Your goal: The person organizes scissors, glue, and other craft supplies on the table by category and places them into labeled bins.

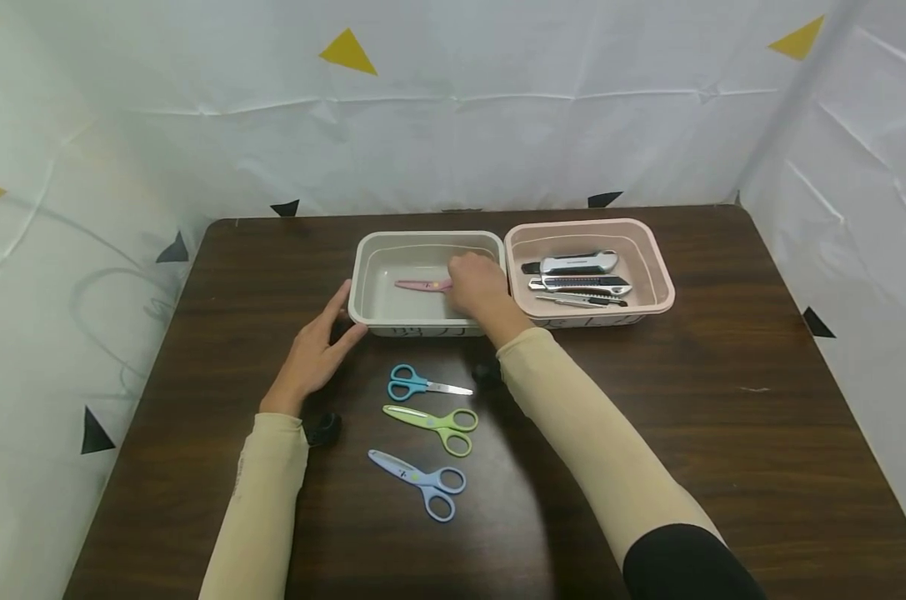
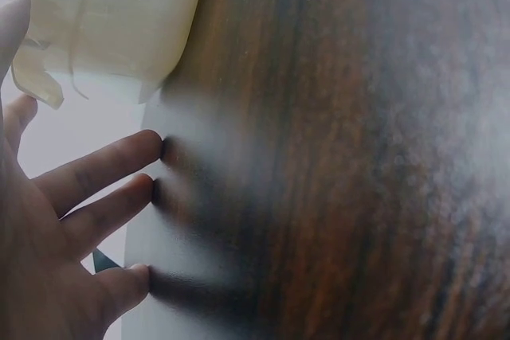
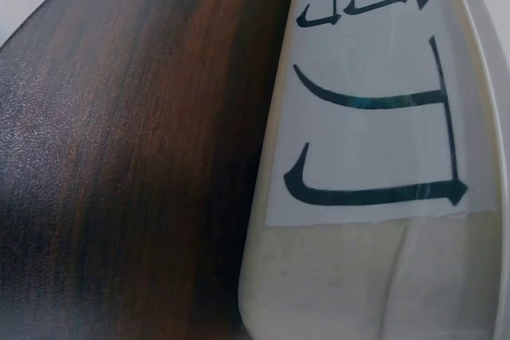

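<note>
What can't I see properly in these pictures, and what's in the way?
Pink tool: its right end is hidden by the right hand in the head view.
Right hand: not in the right wrist view at all.
Label on the grey bin: too small to read in the head view.
Left hand: cut off by the left wrist view's left edge.

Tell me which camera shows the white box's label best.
The right wrist view: the label appears largest there, though cut off above. The head view shows it tiny; the left wrist view, only part.
</note>
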Demonstrator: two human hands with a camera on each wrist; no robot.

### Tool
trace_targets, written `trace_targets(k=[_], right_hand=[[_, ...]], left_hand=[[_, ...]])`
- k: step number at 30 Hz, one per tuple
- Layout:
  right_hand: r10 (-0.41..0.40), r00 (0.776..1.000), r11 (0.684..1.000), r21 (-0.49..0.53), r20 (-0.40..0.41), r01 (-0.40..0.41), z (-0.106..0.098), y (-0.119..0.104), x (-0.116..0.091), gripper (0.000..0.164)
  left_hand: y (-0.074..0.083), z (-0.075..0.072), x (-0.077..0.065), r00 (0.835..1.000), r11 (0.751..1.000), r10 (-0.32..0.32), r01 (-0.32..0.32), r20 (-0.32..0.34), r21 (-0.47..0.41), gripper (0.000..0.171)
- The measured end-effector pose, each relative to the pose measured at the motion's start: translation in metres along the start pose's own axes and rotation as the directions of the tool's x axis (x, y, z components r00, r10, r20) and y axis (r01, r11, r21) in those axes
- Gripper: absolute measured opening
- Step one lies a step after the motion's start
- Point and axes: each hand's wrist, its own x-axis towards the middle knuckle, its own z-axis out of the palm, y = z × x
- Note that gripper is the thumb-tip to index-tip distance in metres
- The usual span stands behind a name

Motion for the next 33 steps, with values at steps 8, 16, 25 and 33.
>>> trace_targets(k=[8,16,25,33], right_hand=[[0.001,1.000,1.000,-0.020,0.006,-0.001,0.001,-0.003,0.000,0.019],[0.011,1.000,0.999,-0.044,0.015,-0.011,0.004,-0.004,0.000,0.021],[-0.010,1.000,0.999,0.030,0.004,0.010,-0.013,-0.005,-0.005,0.014],[-0.037,0.999,0.968,0.247,-0.004,0.037,-0.025,-0.004,-0.020,0.030]], left_hand=[[-0.002,0.000,0.000,1.000,1.000,0.008,-0.008,-0.003,-0.004,0.070],[-0.002,0.000,-0.001,1.000,1.000,0.012,-0.012,-0.001,-0.005,0.070],[-0.004,-0.003,0.000,1.000,1.000,0.010,-0.010,-0.001,0.001,0.070],[-0.005,-0.006,-0.002,1.000,1.000,-0.008,0.008,0.007,0.001,0.071]])
